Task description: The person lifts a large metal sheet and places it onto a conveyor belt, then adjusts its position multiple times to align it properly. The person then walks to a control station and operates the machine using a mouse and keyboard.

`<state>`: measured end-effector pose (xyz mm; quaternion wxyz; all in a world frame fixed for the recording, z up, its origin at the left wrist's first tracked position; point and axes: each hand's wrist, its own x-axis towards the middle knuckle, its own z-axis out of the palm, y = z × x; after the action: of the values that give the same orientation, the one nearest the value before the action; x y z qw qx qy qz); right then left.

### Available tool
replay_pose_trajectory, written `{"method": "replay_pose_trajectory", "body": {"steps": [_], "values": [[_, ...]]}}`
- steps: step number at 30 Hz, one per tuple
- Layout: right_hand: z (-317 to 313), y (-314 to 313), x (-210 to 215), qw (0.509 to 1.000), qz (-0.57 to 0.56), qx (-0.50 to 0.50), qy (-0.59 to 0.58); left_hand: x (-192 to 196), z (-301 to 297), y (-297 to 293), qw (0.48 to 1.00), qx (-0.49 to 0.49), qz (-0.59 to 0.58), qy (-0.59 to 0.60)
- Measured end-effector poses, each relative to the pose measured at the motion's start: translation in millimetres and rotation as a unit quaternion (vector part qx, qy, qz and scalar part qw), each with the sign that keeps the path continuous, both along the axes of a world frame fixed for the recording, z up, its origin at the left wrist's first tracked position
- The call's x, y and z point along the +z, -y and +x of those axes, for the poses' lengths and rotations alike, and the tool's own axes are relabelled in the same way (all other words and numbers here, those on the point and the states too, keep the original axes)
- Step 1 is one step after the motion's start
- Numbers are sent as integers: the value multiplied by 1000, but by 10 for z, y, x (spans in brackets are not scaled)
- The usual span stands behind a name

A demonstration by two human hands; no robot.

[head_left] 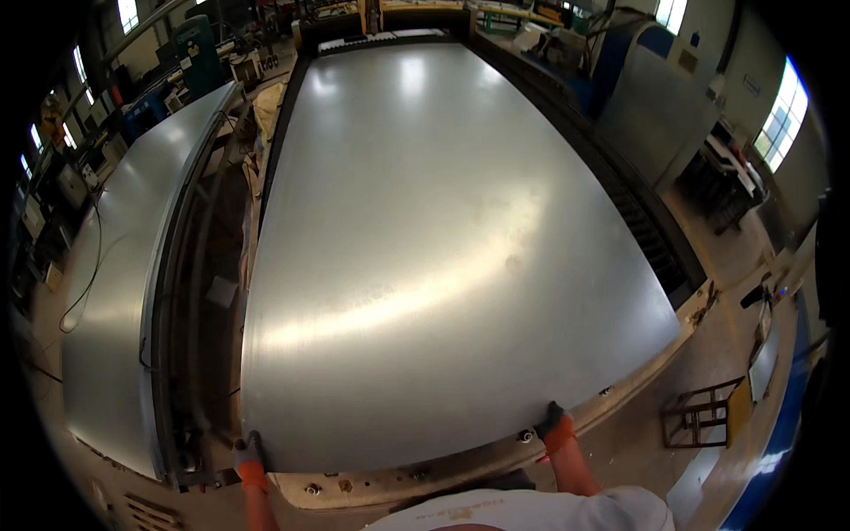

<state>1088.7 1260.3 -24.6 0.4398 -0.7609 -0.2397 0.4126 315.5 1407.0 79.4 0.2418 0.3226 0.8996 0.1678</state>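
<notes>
A large bare metal sheet (425, 230) lies flat on the machine bed in front of me, its brushed surface reflecting light. At its near left corner, my left hand (249, 450), in a dark glove with an orange cuff, pinches the edge. Further right along the same edge, my right hand (556, 428), gloved alike, has its thumb over the top. The fingers beneath the sheet are hidden on both hands. Below the edge, the pale bed frame (381, 491) shows bolts and holes.
To the left, a stack of metal sheets (115, 292) rests beside dark rails, with a cable (96, 257) across it. Dark slats (633, 208) border the sheet's right side. A small stool (704, 414) stands on the floor at right. A machine gantry (381, 19) spans the far end.
</notes>
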Motion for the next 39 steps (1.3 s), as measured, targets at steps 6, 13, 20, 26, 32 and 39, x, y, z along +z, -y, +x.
{"method": "replay_pose_trajectory", "body": {"steps": [6,13,20,26,32,39], "values": [[364,-15,79,866,138,-308,-369,329,763,50,995,-36,-44,-87],[2018,-131,455,848,189,-330,-370,-159,2270,873,995,71,-19,-62],[3469,-323,742,860,115,-384,-314,107,3952,1081,998,37,-41,2],[4008,-286,65,879,96,-369,-287,-273,4201,1215,976,128,34,175],[3965,-357,126,883,10,-387,-264,-514,4297,1304,974,159,20,158],[4062,-165,-47,982,-113,-149,-33,-616,4242,1402,992,65,-5,110]]}}
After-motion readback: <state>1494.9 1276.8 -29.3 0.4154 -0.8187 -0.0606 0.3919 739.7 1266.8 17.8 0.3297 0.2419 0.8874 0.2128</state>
